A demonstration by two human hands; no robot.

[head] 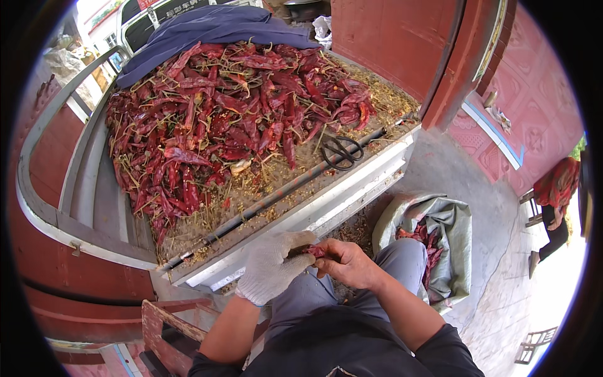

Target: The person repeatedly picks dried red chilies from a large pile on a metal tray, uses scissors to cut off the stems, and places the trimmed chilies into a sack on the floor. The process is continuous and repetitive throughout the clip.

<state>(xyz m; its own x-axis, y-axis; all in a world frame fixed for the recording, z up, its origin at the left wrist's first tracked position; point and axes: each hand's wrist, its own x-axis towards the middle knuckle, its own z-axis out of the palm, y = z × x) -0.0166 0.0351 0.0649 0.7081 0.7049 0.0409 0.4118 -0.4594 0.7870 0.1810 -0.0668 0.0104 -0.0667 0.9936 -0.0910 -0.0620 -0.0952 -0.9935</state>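
Between my hands, over my lap, is a dried red chili pepper [314, 251], mostly hidden by the fingers. My left hand [275, 264], in a white knit glove, pinches one end between thumb and fingers. My bare right hand [348, 263] grips the other end. Before me a large heap of dried red chili peppers [235, 108] with stems lies on a flat truck or cart bed [264, 198] strewn with yellow seeds. Black-handled scissors [342, 153] rest at the bed's near edge. By my right knee stands an open woven sack [454, 245] with dried peppers [431, 249] inside.
A bent metal rail [35, 188] borders the bed on the left, and dark blue cloth [212, 30] covers its far end. A red door panel [391, 47] rises behind. Beside my left arm is a worn wooden chair [165, 330]. Another person [556, 202] sits at far right.
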